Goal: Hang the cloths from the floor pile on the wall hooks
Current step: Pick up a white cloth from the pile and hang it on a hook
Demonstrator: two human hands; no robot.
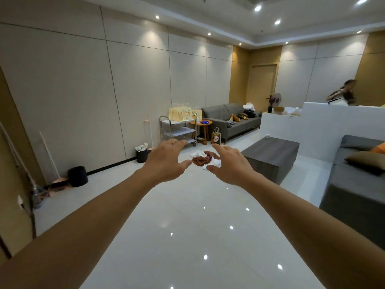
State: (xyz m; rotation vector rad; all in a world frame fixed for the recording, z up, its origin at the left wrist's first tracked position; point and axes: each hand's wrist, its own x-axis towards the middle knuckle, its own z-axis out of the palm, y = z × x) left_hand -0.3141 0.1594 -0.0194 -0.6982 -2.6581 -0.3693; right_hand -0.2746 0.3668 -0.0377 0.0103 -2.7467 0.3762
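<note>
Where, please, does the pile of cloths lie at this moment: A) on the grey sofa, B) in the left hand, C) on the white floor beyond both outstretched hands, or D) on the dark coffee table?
C: the pile of cloths lies on the glossy floor, seen between the empty left hand and right hand.

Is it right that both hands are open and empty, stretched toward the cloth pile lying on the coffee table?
Not quite. The head view shows the cloth pile on the floor, left of the coffee table. The left hand and right hand are indeed open and empty.

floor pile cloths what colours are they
Brown and white cloths, with a small purple bit; seen in the head view.
</note>
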